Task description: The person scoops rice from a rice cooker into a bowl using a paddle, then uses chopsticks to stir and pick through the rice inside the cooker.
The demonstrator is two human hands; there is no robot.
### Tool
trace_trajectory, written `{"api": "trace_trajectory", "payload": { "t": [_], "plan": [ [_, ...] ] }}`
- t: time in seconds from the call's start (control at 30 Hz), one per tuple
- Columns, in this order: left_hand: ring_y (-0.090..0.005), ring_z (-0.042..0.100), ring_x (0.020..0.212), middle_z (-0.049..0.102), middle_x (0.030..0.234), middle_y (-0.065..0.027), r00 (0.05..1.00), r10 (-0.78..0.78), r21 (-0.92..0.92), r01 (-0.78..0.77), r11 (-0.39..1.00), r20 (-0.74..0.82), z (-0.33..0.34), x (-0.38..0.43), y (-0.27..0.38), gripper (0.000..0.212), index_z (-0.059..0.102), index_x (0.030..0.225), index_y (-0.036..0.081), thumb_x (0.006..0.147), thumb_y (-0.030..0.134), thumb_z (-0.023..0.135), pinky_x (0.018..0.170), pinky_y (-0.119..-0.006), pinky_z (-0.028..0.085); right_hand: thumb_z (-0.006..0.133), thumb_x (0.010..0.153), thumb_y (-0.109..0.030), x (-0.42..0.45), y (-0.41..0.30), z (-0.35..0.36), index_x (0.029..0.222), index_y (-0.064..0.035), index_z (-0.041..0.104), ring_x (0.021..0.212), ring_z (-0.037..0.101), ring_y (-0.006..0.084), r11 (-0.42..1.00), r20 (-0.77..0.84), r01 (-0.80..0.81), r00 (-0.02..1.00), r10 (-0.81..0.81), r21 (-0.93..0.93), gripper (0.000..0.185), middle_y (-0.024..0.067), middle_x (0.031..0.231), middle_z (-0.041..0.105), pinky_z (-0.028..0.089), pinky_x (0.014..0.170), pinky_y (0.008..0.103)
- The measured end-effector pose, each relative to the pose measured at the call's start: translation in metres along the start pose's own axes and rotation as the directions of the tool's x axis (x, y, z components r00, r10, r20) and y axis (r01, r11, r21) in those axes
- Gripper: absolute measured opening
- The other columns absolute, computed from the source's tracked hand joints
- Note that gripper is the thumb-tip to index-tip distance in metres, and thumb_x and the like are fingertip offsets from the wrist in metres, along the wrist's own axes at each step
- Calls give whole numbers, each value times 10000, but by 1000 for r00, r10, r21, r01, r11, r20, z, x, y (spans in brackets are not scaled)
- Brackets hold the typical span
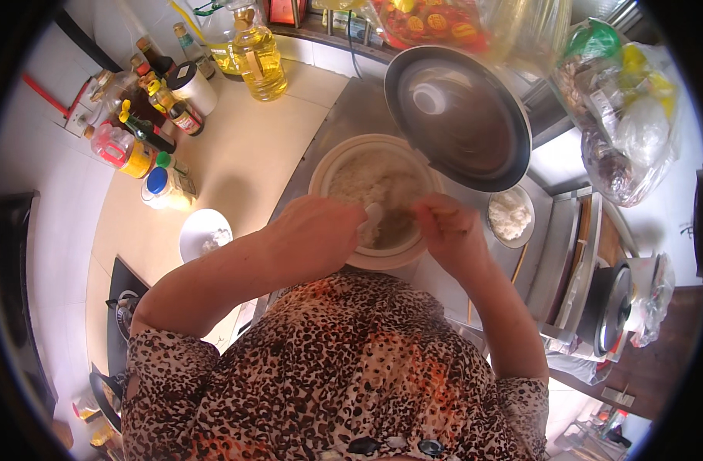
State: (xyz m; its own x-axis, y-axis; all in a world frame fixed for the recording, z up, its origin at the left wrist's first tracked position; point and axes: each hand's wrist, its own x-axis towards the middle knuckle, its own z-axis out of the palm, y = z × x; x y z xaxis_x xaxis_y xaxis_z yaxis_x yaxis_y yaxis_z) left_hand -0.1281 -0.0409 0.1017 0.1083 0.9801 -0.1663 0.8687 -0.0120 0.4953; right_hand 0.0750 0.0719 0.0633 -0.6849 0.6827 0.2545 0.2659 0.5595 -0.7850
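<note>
Below me, a round pale pot (pixel 374 143) holds cooked white rice (pixel 357 178), with a darker, watery-looking patch on its right side. My left hand (pixel 325 230) is closed around a white spoon or rice paddle (pixel 372 218), whose head is over the rice. At the pot's right rim is my right hand (pixel 454 233), its fingers curled and blurred; I cannot tell whether it grips the rim or something small. A white bowl (pixel 197 225) with a little rice sits left of my left forearm. Another bowl of rice (pixel 509 214) stands right of my right hand.
Behind the pot leans a large round dark pan or lid (pixel 461 121). Oil bottle (pixel 260 63), sauce bottles (pixel 147 132) and jars (pixel 173 187) line the left counter (pixel 271 138). A gas burner (pixel 124 314) is at left. Plastic bags (pixel 628 115) and a lidded black pot (pixel 608 308) are right.
</note>
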Motion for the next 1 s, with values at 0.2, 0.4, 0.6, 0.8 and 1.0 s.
{"api": "trace_trajectory", "payload": {
  "t": [0.2, 0.4, 0.6, 0.8, 1.0],
  "plan": [
    [-394, 630, 762, 652, 798, -205, 1000, 10, 0, -10, 1000, -4, -8, -9, 1, 257, 617, 1065, 38, 838, 101, 516, 701, -476, 500, 574, 924, -109, 13, 1, -12, 854, 37, 641, 551, 632, 158, 971, 80, -240, 967, 241, -17, 176, 101, 693, 652, 495, 531, 293],
    [-386, 638, 755, 657, 807, -206, 993, 23, -47, -29, 998, -113, -5, -19, -7, 248, 638, 1044, 24, 828, 90, 536, 692, -455, 515, 532, 960, -164, 4, 1, 1, 845, 46, 625, 491, 580, 108, 773, 11, -455, 864, 503, 442, 257, 64, 625, 625, 471, 484, 274],
    [-364, 645, 719, 653, 781, -208, 984, 17, -91, -34, 995, -178, -11, -28, -10, 239, 654, 1035, 14, 831, 78, 547, 655, -425, 520, 562, 932, -126, 1, -22, -4, 830, 29, 613, 480, 576, 198, 911, -100, -354, 919, 381, 213, 192, 101, 595, 600, 455, 472, 306],
    [-335, 623, 624, 636, 709, -187, 972, 17, -105, -43, 994, -235, -22, -33, -4, 236, 647, 1040, 8, 827, 50, 555, 574, -385, 488, 522, 956, -110, -10, -8, 15, 829, 3, 608, 523, 580, 105, 985, -90, -160, 984, 154, -68, 190, 53, 637, 619, 460, 495, 245],
    [-298, 609, 591, 630, 702, -184, 966, -80, -180, 35, 983, -245, -23, -42, -13, 252, 637, 1072, 6, 840, 54, 551, 577, -357, 479, 491, 978, -141, -7, -7, 9, 907, 11, 595, 552, 602, 107, 817, -80, -425, 868, 489, 390, 197, 64, 704, 637, 483, 513, 244]
  ]
}}
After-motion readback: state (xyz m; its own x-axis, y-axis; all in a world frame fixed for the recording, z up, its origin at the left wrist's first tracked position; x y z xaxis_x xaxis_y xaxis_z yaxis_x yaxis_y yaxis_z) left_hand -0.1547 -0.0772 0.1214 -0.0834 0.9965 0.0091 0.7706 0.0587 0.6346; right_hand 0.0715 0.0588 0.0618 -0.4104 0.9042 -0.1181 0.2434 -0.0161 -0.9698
